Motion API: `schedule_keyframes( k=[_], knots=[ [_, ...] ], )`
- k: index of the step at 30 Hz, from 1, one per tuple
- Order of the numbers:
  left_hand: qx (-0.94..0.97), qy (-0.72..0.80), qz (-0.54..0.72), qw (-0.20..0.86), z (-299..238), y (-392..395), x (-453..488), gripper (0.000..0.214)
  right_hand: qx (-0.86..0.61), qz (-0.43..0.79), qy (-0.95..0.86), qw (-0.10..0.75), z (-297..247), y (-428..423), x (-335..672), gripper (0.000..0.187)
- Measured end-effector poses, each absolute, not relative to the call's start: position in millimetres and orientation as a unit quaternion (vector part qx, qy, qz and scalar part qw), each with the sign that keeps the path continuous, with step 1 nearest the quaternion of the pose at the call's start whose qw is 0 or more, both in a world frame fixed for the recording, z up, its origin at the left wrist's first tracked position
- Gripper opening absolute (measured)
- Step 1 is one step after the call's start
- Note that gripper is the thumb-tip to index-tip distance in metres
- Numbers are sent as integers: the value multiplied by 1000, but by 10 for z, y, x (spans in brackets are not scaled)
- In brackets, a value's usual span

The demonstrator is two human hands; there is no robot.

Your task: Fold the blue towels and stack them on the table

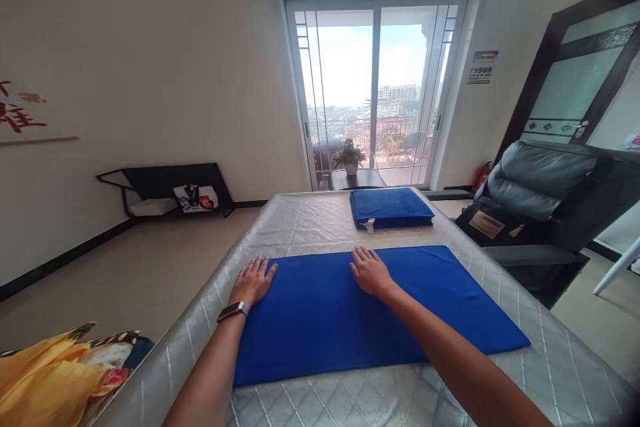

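Observation:
A blue cloth [320, 320], probably a towel, lies spread flat on a silver quilted mattress [310, 220]. My left hand [253, 280] rests palm down at the cloth's far left corner, fingers stretched out, with a watch on the wrist. Flat on the cloth near the middle of its far edge is my right hand [371, 271], its fingers extended and slightly apart. Neither hand grips anything. Beyond the cloth sits a stack of folded blue cloths [393, 207] with a white tag on its near side.
To the right stands a dark reclining armchair [545, 193] with a black bag [493, 223] on it. Yellow patterned fabric [55, 380] lies at lower left. Past the bed, a potted plant [351, 155] is on a chair before the sliding glass door. A black bench [170, 187] stands by the left wall.

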State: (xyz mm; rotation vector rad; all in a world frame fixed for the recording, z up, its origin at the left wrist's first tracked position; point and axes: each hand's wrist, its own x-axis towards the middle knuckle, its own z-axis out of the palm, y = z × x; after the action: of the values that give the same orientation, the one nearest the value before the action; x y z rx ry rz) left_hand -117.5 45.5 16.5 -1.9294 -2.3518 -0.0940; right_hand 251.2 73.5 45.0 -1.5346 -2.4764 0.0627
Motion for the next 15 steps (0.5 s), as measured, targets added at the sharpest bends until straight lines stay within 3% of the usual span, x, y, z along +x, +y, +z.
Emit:
schedule_keyframes(
  k=[6,15],
  knots=[
    [-636,-769,-40,45,147,454,-1190,68,-544,88,-831,71,315,751,2506,68],
    [-628,-776,-54,24,142,484,-1207,69,-695,14,-719,5,179,1081,4427,67]
  ],
)
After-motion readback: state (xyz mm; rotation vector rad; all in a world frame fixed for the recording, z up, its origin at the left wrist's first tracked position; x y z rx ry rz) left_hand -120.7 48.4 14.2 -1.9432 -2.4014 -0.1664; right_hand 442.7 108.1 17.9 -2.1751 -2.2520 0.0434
